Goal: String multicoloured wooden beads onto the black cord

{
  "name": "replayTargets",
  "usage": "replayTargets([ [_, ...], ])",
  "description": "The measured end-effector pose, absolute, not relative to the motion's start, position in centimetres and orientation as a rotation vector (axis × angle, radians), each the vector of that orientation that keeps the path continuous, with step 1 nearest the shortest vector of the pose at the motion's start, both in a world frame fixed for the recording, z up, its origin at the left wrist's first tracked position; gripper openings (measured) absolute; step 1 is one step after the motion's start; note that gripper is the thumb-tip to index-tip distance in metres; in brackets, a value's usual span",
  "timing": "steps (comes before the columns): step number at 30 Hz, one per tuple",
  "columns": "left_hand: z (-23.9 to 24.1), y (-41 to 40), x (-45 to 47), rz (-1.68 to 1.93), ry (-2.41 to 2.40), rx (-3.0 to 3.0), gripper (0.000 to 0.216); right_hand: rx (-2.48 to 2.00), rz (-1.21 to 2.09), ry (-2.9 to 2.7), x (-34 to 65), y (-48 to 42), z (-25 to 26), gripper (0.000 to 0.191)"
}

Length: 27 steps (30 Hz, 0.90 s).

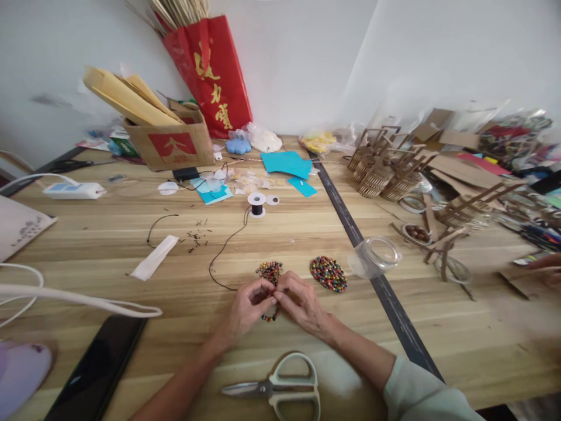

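Left hand [249,305] and right hand [303,301] pinch a beaded strand [270,318] together beyond the scissors [265,387], probably to steady it.

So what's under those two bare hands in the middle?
Small, round, multicoloured beads peek out beyond the bare left hand and bare right hand; a curved, colourful beaded strand shows on the near side. The hands cover whatever lies directly beneath them.

Forearms [199,365] converge forward, the left hand [246,305] and right hand [303,299] pinching close together, fingers [261,285] curled.
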<state>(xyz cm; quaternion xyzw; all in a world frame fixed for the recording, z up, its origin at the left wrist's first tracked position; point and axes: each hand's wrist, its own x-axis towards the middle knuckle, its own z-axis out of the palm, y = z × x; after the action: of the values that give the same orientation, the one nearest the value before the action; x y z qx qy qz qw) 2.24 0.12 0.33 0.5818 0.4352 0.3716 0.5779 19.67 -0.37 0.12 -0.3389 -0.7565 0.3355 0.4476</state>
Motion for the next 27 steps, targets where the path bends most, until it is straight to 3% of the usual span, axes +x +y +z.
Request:
replayTargets([
  [8, 0.7, -0.3, 2.4, 0.985, 1.079, 1.703, 0.017, -0.895, 0.979, -1.813, 19.7, -0.5, 0.5, 0.021],
  [19, 0.5, 0.4, 2.0, 0.959, 1.121, 1.488, 0.01, -0.823, 1.67, -1.37, 20.0, 0.9, -0.6, 0.034],
  [27, 0.4, 0.3, 2.0, 0.987, 1.125, 1.684, 0.013, -0.929, 1.52, -1.445, 19.9, 0.6, -1.3, 0.028],
])
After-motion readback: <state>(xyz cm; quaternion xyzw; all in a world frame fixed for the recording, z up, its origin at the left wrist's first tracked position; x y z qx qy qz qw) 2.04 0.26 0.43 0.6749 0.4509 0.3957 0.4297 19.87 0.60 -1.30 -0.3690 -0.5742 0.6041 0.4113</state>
